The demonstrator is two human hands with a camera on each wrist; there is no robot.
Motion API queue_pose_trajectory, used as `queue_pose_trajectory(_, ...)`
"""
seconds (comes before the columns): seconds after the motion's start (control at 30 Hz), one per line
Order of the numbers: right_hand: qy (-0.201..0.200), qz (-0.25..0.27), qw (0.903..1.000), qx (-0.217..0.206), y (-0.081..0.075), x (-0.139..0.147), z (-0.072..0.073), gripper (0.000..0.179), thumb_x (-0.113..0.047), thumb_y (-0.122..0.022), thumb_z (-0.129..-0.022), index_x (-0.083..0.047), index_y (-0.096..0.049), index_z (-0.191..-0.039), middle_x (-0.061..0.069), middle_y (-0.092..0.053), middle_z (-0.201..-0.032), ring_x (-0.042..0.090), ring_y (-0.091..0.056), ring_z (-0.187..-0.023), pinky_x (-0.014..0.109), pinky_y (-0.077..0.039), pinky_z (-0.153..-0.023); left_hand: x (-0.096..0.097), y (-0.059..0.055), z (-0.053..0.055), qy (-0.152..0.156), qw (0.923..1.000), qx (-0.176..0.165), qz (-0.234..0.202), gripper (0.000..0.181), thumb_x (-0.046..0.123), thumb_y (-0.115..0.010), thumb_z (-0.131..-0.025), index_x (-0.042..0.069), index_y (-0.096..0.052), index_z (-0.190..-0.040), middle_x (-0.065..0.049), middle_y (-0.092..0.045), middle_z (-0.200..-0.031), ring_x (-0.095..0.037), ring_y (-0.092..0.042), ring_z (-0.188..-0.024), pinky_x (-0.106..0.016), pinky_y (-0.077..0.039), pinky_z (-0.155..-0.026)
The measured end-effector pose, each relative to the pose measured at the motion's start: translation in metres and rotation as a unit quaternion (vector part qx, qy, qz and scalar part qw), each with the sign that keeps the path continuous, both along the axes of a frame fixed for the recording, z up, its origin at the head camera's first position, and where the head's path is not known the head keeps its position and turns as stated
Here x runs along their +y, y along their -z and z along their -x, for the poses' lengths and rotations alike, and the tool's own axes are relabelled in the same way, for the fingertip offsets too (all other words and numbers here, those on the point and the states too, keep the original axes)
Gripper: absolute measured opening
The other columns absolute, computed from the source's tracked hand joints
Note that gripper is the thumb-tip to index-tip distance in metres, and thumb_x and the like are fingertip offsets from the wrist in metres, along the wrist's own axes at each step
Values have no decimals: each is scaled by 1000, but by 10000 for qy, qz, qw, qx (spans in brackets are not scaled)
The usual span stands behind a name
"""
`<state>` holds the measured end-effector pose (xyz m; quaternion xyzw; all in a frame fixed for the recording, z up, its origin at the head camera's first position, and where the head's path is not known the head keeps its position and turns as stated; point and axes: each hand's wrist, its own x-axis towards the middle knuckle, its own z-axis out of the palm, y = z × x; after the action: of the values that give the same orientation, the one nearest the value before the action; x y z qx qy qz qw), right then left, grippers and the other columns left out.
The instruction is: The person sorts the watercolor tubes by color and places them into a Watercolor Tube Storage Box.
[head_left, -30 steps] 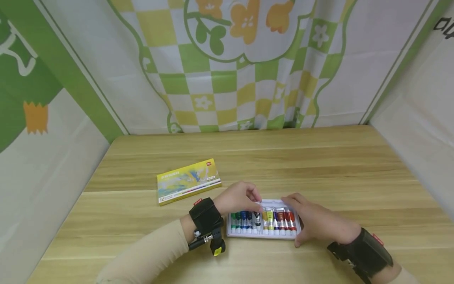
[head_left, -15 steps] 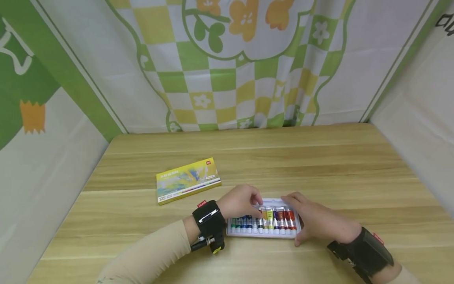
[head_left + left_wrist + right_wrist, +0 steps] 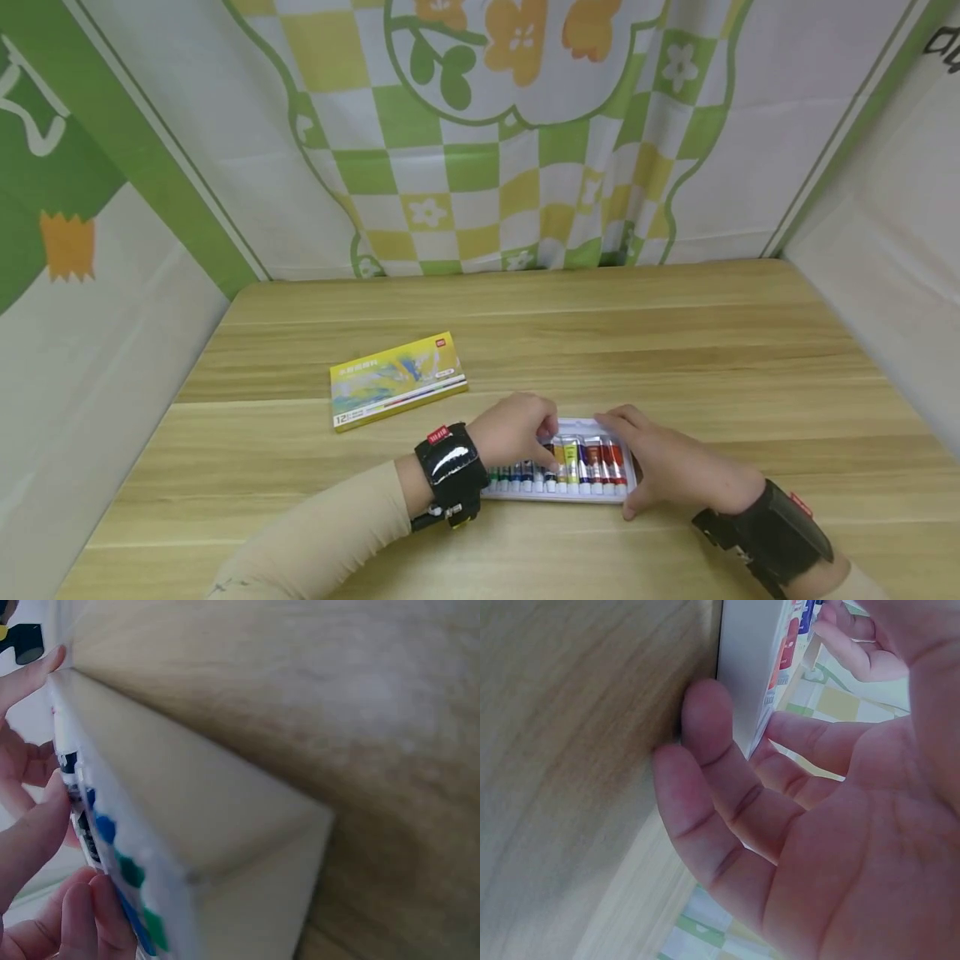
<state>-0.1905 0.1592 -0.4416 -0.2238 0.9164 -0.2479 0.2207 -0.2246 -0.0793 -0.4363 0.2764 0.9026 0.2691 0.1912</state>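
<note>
A white tray (image 3: 579, 427) holds a row of small paint tubes (image 3: 594, 460), several colours side by side. My left hand (image 3: 513, 429) reaches over the tray's left half and pinches a black-labelled paint tube (image 3: 88, 838), which lies in the row. In the left wrist view, the thumb (image 3: 37, 832) is on the tube's middle and the fingertips are by its end. My right hand (image 3: 675, 467) grips the tray's right end, thumb at the near corner and fingers at the far one. The right wrist view shows fingers against the tray's side wall (image 3: 750, 667).
A yellow paint box (image 3: 397, 381) lies flat on the wooden table (image 3: 675, 333), behind and left of the tray. A patterned curtain (image 3: 487, 167) hangs at the back edge, with cloth walls at both sides.
My left hand has lowered the black-labelled tube into the row and moved slightly toward me, its wrist turning. The right hand and the tray stay put.
</note>
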Motion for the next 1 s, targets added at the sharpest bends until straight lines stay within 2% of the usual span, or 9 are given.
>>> queue_pose_trajectory(0.13, -81, -13, 9999, 108, -1, 0, 0, 114, -25, -100, -63, 1, -37, -154, 21, -39, -150, 32, -55, -119, 51, -50, -98, 3, 0, -1, 62, 9996, 175, 208, 31, 18, -92, -76, 10, -65, -90, 4, -58, -79, -10, -51, -72, -23, -45, -67)
queue_pose_trajectory(0.37, -128, 7, 9998, 183, -4, 1, 0, 115, -27, -100, -62, 2, -37, -154, 22, -39, -149, 35, -55, -121, 51, -50, -98, 6, -2, -1, 395, 9963, 589, 495, 36, 22, -92, -75, 9, -63, -93, 4, -55, -79, -9, -51, -71, -22, -44, -63)
queue_pose_trajectory(0.53, -182, 8, 9995, 255, -3, 2, -1, 115, -27, -99, -63, 1, -37, -155, 22, -41, -148, 37, -54, -123, 53, -48, -100, 4, -2, 1, 481, 9968, 503, 386, 38, 23, -92, -75, 10, -62, -95, 4, -56, -81, -9, -51, -71, -21, -45, -64)
queue_pose_trajectory(0.77, -570, 97, 9972, 484, -1, 4, -4, 95, -26, -96, -69, -20, -50, -152, 24, -41, -147, 30, -59, -109, 50, -54, -88, 0, -1, -2, 454, 9961, 565, 503, 33, 27, -90, -78, 10, -65, -90, 6, -57, -80, -8, -52, -71, -21, -45, -65)
queue_pose_trajectory(0.87, -667, -5, 9959, 610, -1, 4, -5, 88, -29, -95, -70, -22, -55, -148, 26, -39, -148, 28, -59, -103, 47, -55, -84, 0, -1, -3, 464, 9959, 601, 490, 31, 27, -90, -78, 9, -66, -88, 6, -57, -78, -8, -52, -69, -21, -45, -63)
queue_pose_trajectory(1.0, -678, -119, 9957, 627, 0, 4, -4, 87, -30, -95, -70, -22, -57, -148, 26, -38, -149, 27, -58, -103, 45, -54, -86, 1, -1, -4, 435, 9962, 581, 477, 29, 26, -90, -79, 9, -66, -83, 6, -56, -74, -8, -50, -66, -21, -42, -60)
